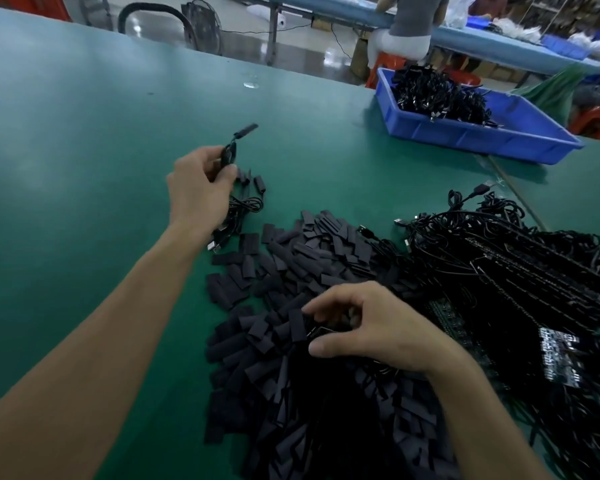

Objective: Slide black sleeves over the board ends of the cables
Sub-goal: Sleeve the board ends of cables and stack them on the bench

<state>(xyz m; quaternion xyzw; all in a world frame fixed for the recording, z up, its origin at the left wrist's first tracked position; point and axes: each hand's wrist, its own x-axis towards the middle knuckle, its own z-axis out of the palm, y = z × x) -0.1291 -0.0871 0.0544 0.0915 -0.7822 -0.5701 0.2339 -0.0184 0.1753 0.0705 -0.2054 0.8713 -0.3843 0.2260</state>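
Your left hand (201, 185) grips a sleeved cable (230, 154) over the table (84, 150); your right hand (371, 323) curls into the sleeve pile (291, 265), hold unclear. Overlapping sleeves mean you may lift two together

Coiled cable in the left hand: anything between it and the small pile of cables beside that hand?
Nothing visible. The left hand grips the coiled cable, sleeved end up, directly beside the small cable pile on the green table. The loose sleeve heap lies nearer the camera, off that path.
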